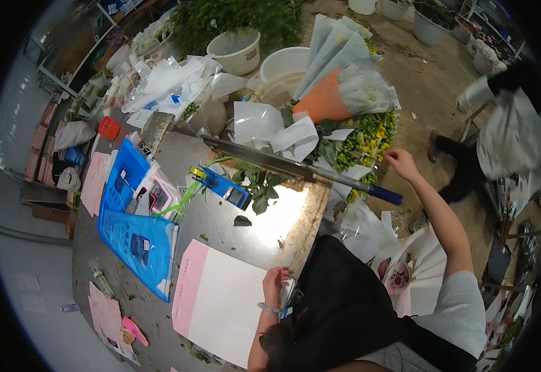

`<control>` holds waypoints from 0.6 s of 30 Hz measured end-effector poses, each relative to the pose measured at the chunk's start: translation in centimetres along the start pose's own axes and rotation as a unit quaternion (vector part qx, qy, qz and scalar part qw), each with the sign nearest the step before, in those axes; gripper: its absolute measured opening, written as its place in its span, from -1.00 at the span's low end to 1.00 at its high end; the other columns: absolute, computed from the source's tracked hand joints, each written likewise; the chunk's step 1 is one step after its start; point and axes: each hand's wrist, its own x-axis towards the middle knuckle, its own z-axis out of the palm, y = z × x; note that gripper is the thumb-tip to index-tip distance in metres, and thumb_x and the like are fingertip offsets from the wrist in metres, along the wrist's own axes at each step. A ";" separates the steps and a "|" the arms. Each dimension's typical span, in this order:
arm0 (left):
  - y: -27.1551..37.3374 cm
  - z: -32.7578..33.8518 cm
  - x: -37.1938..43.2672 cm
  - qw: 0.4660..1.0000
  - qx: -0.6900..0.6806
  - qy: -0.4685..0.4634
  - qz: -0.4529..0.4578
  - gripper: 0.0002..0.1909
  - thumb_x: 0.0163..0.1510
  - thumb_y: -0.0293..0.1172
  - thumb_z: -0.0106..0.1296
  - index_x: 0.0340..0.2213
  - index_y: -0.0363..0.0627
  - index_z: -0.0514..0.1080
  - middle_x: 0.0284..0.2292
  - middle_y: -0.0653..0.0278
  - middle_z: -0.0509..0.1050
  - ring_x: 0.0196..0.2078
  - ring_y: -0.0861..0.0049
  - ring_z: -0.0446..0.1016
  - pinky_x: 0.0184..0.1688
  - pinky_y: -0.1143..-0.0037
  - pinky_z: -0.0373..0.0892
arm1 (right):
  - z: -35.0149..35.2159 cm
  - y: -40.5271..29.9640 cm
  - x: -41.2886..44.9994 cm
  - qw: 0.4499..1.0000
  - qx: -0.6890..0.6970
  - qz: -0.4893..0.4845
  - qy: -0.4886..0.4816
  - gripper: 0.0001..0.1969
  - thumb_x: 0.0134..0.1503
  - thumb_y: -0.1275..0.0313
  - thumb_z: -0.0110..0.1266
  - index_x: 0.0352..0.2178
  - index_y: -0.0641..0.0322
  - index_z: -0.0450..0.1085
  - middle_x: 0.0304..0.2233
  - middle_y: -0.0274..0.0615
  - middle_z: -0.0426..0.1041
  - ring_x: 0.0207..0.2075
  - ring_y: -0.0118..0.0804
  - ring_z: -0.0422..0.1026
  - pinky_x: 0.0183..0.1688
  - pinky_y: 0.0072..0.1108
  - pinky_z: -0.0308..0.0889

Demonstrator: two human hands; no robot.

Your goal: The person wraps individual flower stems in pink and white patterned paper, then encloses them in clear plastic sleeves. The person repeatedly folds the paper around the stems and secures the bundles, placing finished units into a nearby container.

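Observation:
My left hand (276, 280), a pale bangle on its wrist, has curled fingers at the right edge of a stack of white sheets with a pink band (226, 297); whether it grips them is unclear. My right hand (399, 162) is raised beside yellow flowers (372, 144), its fingers drawn together with nothing visible in them. Just below it ends the blue handle (385, 194) of a long metal bar (270, 160) lying across the table's far edge. A blue tape dispenser (224, 187) stands by cut leaves (261, 197) on the metal table (224, 242).
Blue plastic packaging (135, 242) and a pink-cased phone (161, 197) lie at the table's left. Wrapped bouquets (324, 100), plastic tubs (235, 53) and crumpled white wrapping (172, 83) stand beyond. Another person (507, 135) is at the right, and wrapped flowers (398, 276) are beside me.

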 end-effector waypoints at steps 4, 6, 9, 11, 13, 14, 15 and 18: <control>0.3 3.4 2.0 1.000 -0.026 -0.009 -0.010 -0.72 0.09 -0.24 -0.16 -0.28 -0.22 0.32 -0.44 0.25 0.45 -0.49 0.67 0.35 -0.48 0.69 0.24 | 7.1 -1.2 14.1 0.997 0.075 -0.007 -0.002 -0.76 -0.07 0.39 0.02 -0.33 0.27 0.40 -0.38 -0.09 0.46 -0.31 -0.19 0.44 -0.23 -0.47 0.31; 0.5 4.8 2.9 0.998 -0.048 -0.025 -0.011 -0.71 0.10 -0.24 -0.17 -0.24 -0.22 0.30 -0.40 0.24 0.44 -0.45 0.67 0.35 -0.47 0.68 0.25 | 10.4 -2.7 20.0 0.996 0.079 0.039 0.032 -0.68 -0.08 0.41 0.01 -0.25 0.32 0.35 -0.30 -0.02 0.43 -0.24 -0.10 0.40 -0.15 -0.44 0.28; 2.5 7.6 3.8 0.990 -0.126 -0.043 -0.041 -0.72 0.11 -0.29 -0.19 -0.22 -0.23 0.28 -0.34 0.19 0.42 -0.43 0.62 0.35 -0.44 0.67 0.27 | 13.8 0.4 27.4 0.986 -0.046 0.043 0.157 -0.64 -0.07 0.39 0.01 -0.21 0.37 0.31 -0.26 0.04 0.40 -0.20 -0.04 0.37 -0.14 -0.41 0.25; 3.8 9.0 4.9 0.956 -0.260 -0.086 -0.109 -0.72 0.10 -0.33 -0.20 -0.20 -0.24 0.27 -0.28 0.17 0.39 -0.41 0.59 0.36 -0.40 0.67 0.28 | 15.2 1.8 30.7 0.981 -0.002 0.115 0.159 -0.64 -0.10 0.36 0.04 -0.24 0.34 0.32 -0.30 0.04 0.42 -0.22 -0.01 0.38 -0.15 -0.39 0.26; 5.9 10.1 5.5 0.849 -0.455 -0.157 -0.217 -0.71 0.10 -0.37 -0.21 -0.17 -0.26 0.26 -0.22 0.15 0.36 -0.39 0.55 0.36 -0.35 0.66 0.30 | 16.3 1.8 32.3 0.975 0.013 0.182 0.130 -0.64 -0.12 0.33 0.06 -0.26 0.30 0.34 -0.33 0.05 0.43 -0.25 -0.01 0.39 -0.17 -0.37 0.27; 4.1 9.5 6.7 0.951 -0.255 -0.012 -0.176 -0.68 0.08 -0.40 -0.21 -0.14 -0.27 0.24 -0.18 0.17 0.33 -0.36 0.52 0.35 -0.26 0.62 0.31 | 16.0 1.5 32.5 0.972 0.007 0.211 0.105 -0.65 -0.13 0.32 0.06 -0.28 0.28 0.35 -0.35 0.05 0.43 -0.26 -0.01 0.40 -0.18 -0.36 0.27; 7.5 13.9 5.8 0.996 -0.080 0.020 -0.034 -0.68 0.08 -0.39 -0.19 -0.13 -0.27 0.24 -0.24 0.20 0.35 -0.34 0.55 0.32 -0.27 0.60 0.28 | 15.2 0.9 32.8 0.967 0.000 0.241 0.086 -0.65 -0.14 0.30 0.07 -0.29 0.26 0.36 -0.36 0.05 0.44 -0.26 -0.02 0.40 -0.19 -0.35 0.27; 7.3 14.7 7.5 0.992 -0.109 -0.019 -0.067 -0.69 0.08 -0.40 -0.18 -0.14 -0.28 0.24 -0.28 0.23 0.36 -0.35 0.59 0.29 -0.32 0.61 0.24 | 15.3 2.0 33.8 0.975 -0.036 0.214 0.050 -0.66 -0.13 0.25 0.09 -0.29 0.16 0.38 -0.36 -0.04 0.45 -0.27 0.01 0.40 -0.22 -0.31 0.29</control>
